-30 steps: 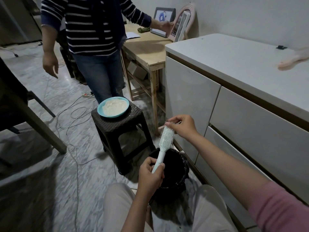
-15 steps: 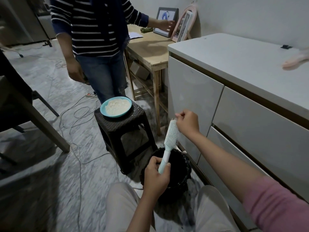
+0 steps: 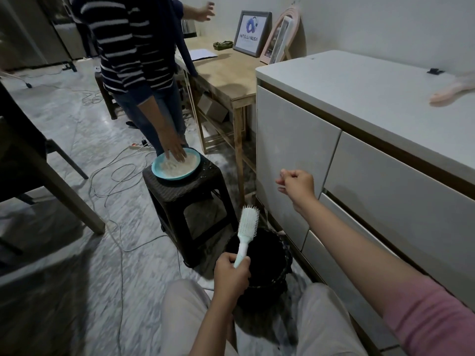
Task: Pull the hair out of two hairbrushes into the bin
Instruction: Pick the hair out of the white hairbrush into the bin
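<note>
Hairbrush (image 3: 248, 224), pale bristly plastic, gripped by left hand (image 3: 231, 276); right hand (image 3: 298, 185) pinched, maybe on hair.

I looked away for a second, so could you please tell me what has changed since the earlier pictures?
The right hand left the brush bristles and pulled up and right, fingers pinched. The bystander's hand came down into the plate. The left hand still holds the brush handle above the bin.
</note>
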